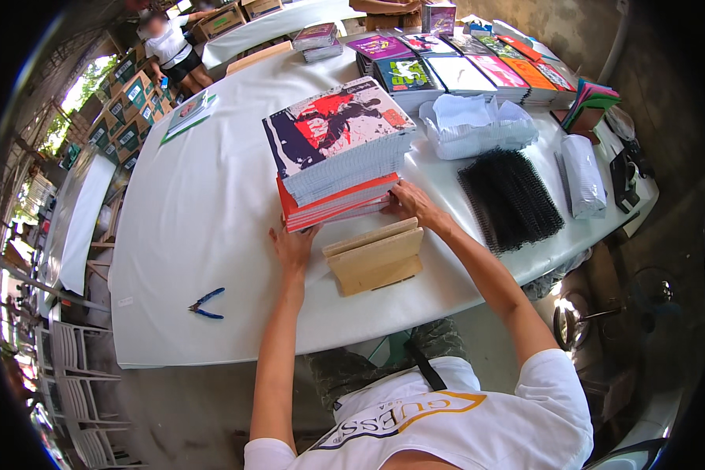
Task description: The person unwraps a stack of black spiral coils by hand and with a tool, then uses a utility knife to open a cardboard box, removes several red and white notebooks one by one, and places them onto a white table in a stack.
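A tall stack of notebooks stands on the white-covered table in front of me. Its upper part (338, 129) has patterned covers in dark blue, red and pale pink; below it lie red-covered notebooks (337, 200). My left hand (293, 246) grips the stack low at its near left corner, fingertips partly hidden by it. At the lower right side, my right hand (413, 202) has its fingers curled against the notebook edges. Between my forearms, close to the stack, sits a tan wooden stand (376, 262). Blue-handled cutting pliers (207, 304) lie to the left.
Right of the stack are black binding coils (511, 200), a plastic-wrapped white roll (583, 176) and white paper bundles (478, 129). Several notebook piles (462, 72) line the back. A green-edged booklet (188, 119) lies far left. Beyond stand a person (171, 45) and cardboard boxes (125, 110).
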`<action>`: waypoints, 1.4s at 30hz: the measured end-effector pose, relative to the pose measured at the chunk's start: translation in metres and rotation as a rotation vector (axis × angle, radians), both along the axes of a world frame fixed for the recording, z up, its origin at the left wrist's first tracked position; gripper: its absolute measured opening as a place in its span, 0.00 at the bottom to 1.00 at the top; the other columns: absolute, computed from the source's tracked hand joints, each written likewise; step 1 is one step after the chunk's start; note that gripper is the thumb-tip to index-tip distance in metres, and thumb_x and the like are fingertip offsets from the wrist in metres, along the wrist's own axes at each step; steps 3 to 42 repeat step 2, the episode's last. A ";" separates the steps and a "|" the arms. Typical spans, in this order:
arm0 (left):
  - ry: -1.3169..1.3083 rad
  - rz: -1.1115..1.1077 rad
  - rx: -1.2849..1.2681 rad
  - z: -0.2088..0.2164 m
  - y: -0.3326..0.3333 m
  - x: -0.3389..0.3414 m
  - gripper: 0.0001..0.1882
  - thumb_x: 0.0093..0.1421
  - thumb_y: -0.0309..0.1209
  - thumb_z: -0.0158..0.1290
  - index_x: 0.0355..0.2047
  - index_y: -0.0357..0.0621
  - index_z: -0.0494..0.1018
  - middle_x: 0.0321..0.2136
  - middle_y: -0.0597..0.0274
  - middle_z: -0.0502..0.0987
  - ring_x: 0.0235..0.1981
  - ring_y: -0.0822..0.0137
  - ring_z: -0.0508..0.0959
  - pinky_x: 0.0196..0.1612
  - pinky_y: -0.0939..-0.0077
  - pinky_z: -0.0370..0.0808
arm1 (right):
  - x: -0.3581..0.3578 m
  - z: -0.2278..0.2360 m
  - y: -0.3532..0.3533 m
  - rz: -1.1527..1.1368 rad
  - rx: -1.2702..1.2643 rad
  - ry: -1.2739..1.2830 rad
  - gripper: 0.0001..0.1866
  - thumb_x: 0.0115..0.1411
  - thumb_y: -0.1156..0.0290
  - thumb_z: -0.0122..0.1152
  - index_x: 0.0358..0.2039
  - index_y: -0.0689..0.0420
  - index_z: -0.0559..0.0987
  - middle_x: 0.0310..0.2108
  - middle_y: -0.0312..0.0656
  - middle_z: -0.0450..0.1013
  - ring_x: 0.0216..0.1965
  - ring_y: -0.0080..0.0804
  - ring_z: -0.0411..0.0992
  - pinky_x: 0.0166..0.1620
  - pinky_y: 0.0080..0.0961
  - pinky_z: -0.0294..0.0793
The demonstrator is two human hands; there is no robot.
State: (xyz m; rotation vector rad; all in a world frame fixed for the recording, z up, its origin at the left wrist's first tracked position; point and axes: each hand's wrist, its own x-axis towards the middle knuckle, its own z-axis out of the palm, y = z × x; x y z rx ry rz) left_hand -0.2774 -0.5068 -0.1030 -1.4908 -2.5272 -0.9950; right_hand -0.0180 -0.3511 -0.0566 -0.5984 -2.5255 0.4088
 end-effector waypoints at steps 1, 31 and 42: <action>0.005 -0.005 -0.008 0.000 0.001 -0.001 0.36 0.46 0.56 0.59 0.53 0.55 0.67 0.53 0.61 0.70 0.55 0.60 0.67 0.59 0.38 0.50 | -0.005 -0.002 0.002 -0.004 0.037 0.005 0.19 0.49 0.67 0.66 0.41 0.57 0.71 0.35 0.49 0.70 0.40 0.45 0.69 0.42 0.38 0.68; 0.007 -0.019 -0.007 0.003 0.007 0.001 0.37 0.45 0.57 0.59 0.53 0.54 0.67 0.53 0.61 0.69 0.56 0.61 0.66 0.59 0.38 0.50 | -0.007 -0.004 0.010 -0.017 0.083 0.005 0.20 0.50 0.67 0.65 0.42 0.56 0.71 0.36 0.50 0.70 0.42 0.45 0.69 0.44 0.40 0.68; 0.007 -0.019 -0.007 0.003 0.007 0.001 0.37 0.45 0.57 0.59 0.53 0.54 0.67 0.53 0.61 0.69 0.56 0.61 0.66 0.59 0.38 0.50 | -0.007 -0.004 0.010 -0.017 0.083 0.005 0.20 0.50 0.67 0.65 0.42 0.56 0.71 0.36 0.50 0.70 0.42 0.45 0.69 0.44 0.40 0.68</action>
